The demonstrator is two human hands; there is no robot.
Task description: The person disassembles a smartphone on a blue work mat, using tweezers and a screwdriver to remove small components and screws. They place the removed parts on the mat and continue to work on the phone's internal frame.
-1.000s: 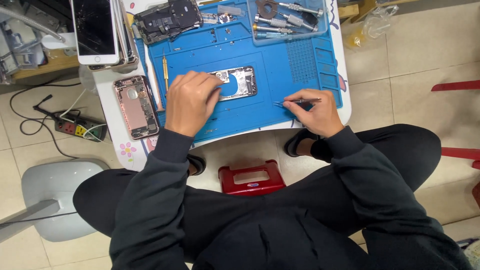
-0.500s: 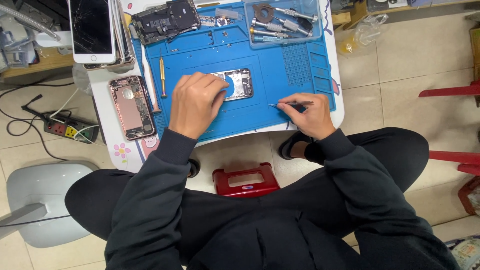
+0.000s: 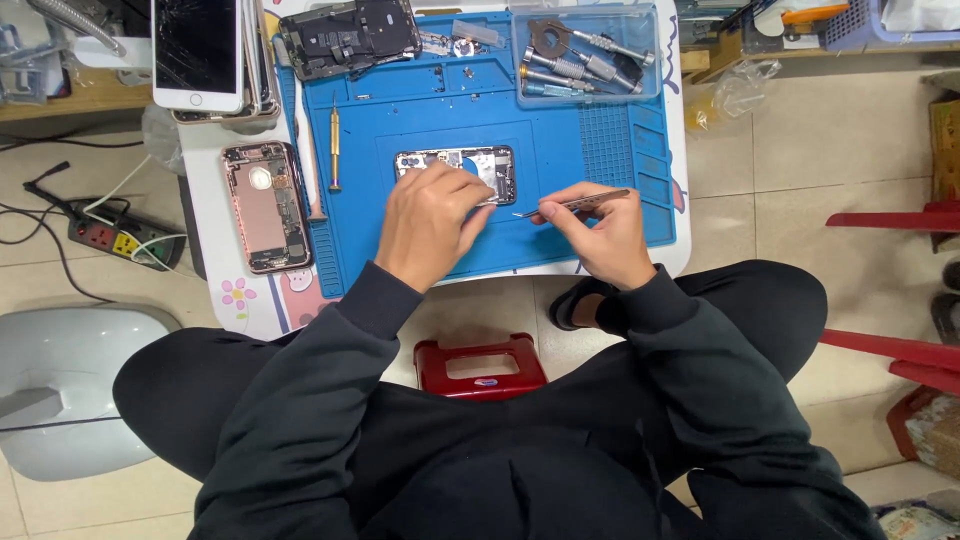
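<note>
My left hand [image 3: 430, 225] rests on the open phone [image 3: 470, 168] in the middle of the blue mat [image 3: 600, 150], fingers curled down on its edge. My right hand [image 3: 600, 235] pinches thin tweezers [image 3: 575, 204] tight, their tip just beside the phone. A pink phone [image 3: 265, 205] lies off to the left.

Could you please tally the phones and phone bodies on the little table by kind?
Opened phone bodies with parts showing: 3 (under the left hand at; pink one; dark one)
Phones with the screen still on: 1 (white)
Total: 4
</note>
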